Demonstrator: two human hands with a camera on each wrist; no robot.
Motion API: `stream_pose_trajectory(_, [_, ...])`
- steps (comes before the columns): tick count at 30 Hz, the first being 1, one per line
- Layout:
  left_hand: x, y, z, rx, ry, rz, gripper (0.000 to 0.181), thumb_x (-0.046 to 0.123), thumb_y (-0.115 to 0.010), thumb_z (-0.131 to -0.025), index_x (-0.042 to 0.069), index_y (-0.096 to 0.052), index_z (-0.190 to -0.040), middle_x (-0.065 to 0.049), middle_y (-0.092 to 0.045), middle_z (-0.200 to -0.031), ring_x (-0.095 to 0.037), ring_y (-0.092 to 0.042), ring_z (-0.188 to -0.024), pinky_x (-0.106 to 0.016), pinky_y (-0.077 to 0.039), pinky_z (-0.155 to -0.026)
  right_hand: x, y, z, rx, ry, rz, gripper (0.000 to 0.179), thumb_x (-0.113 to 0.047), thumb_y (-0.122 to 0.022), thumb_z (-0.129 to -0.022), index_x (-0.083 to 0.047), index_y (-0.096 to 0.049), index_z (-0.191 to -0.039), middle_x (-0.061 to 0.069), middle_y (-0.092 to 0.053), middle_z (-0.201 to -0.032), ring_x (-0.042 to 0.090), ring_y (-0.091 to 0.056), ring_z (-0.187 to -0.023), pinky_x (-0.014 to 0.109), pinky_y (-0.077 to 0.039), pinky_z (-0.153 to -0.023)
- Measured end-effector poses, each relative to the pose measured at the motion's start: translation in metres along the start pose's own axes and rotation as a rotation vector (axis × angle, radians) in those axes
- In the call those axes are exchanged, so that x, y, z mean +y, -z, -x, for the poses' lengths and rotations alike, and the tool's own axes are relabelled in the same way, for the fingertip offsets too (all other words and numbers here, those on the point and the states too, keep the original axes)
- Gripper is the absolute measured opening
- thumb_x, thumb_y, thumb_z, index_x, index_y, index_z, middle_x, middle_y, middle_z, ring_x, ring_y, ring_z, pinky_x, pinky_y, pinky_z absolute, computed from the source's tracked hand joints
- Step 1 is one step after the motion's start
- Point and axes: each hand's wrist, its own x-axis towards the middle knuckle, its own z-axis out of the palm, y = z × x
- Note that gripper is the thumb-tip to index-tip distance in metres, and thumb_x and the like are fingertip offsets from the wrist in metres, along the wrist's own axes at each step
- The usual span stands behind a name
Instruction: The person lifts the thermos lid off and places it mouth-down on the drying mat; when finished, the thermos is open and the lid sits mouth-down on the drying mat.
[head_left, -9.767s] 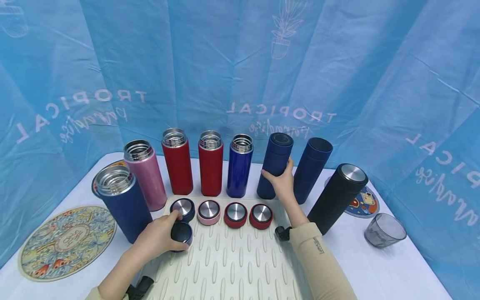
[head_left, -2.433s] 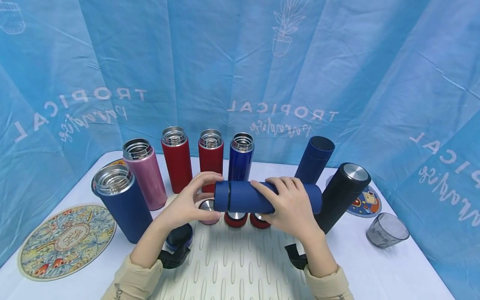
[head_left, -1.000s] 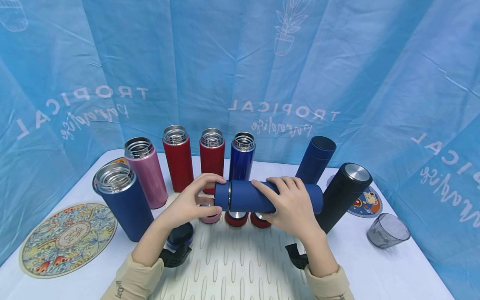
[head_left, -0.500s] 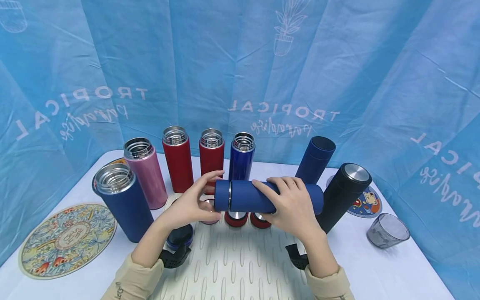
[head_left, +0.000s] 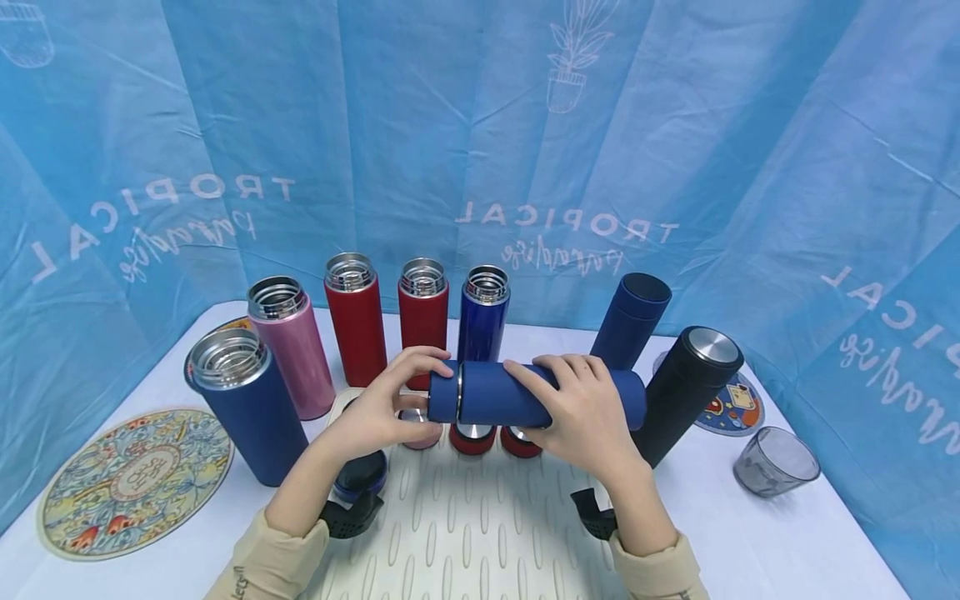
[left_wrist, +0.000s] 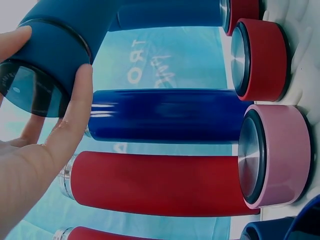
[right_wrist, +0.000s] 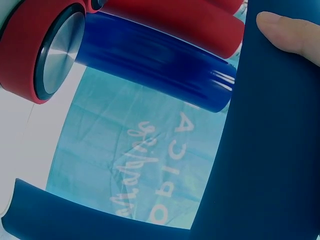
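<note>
A navy thermos lies sideways in the air above the row of lids, held by both hands. My right hand grips its body from above, and the thumb shows against it in the right wrist view. At its left end my left hand pinches the navy cap between thumb and fingers, with the palm off the flat end. A thin silver ring shows between cap and body. Below are a pink lid, a red lid and another red lid, partly covered by thermos and hand.
Lidless bottles stand behind and left: navy, pink, red, red, glossy blue. Capped navy and black thermoses stand right, near a grey glass. A dark lid sits on the white mat.
The navy thermos has come from upright at the back to sideways in front. My left hand has gone from a dark lid to its cap. Lately its fingers shift on the cap; a silver ring appears.
</note>
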Motion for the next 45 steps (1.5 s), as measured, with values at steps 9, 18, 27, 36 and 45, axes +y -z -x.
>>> stream_pose_trajectory(9, [0.0039, 0.0018, 0.001, 0.012, 0.12, 0.035, 0.064, 0.006, -0.07, -0.078, 0.018, -0.039, -0.133, -0.015, -0.042, -0.128, -0.036, -0.045, -0.114, -0.033, -0.052, -0.082, 0.0009, -0.0012, -0.0003, 0.029, 0.008, -0.002, 0.08, -0.045, -0.084, -0.055, -0.027, -0.054, -0.127, 0.009, -0.061, -0.109, 0.031, -0.056, -0.096, 0.047, -0.043, -0.086])
stream_pose_trajectory(18, [0.0053, 0.0025, 0.0008, 0.043, 0.212, 0.033, 0.061, 0.016, -0.068, -0.083, 0.023, -0.038, -0.135, -0.016, -0.041, -0.13, -0.038, -0.044, -0.113, -0.038, -0.054, -0.079, 0.0004, -0.0015, -0.0012, 0.055, 0.024, 0.013, 0.081, -0.044, -0.085, -0.054, -0.027, -0.054, -0.127, 0.01, -0.06, -0.11, 0.031, -0.055, -0.097, 0.047, -0.042, -0.087])
stream_pose_trajectory(27, [0.0045, 0.005, 0.0004, 0.11, 0.223, 0.063, 0.054, 0.017, -0.061, -0.086, 0.021, -0.039, -0.135, -0.021, -0.042, -0.126, -0.038, -0.049, -0.107, -0.039, -0.056, -0.069, 0.0013, -0.0006, -0.001, 0.048, -0.004, 0.01, 0.083, -0.042, -0.085, -0.055, -0.027, -0.052, -0.129, 0.011, -0.059, -0.113, 0.031, -0.054, -0.1, 0.048, -0.04, -0.088])
stream_pose_trajectory(36, [0.0074, 0.0069, 0.0014, 0.126, 0.203, 0.067, 0.054, 0.013, -0.062, -0.086, 0.018, -0.04, -0.135, -0.021, -0.043, -0.123, -0.036, -0.052, -0.105, -0.038, -0.056, -0.069, 0.004, -0.0001, -0.0002, 0.064, -0.081, -0.04, 0.084, -0.041, -0.085, -0.054, -0.023, -0.052, -0.129, 0.012, -0.06, -0.113, 0.032, -0.054, -0.1, 0.049, -0.04, -0.088])
stream_pose_trajectory(45, [0.0085, 0.0079, 0.0028, 0.117, 0.214, 0.075, 0.054, 0.014, -0.062, -0.087, 0.018, -0.039, -0.135, -0.019, -0.043, -0.125, -0.035, -0.051, -0.107, -0.04, -0.055, -0.071, 0.0018, 0.0008, -0.0009, 0.269, -0.348, -0.291, 0.085, -0.028, -0.088, -0.055, -0.013, -0.048, -0.128, 0.013, -0.058, -0.117, 0.031, -0.052, -0.106, 0.053, -0.041, -0.088])
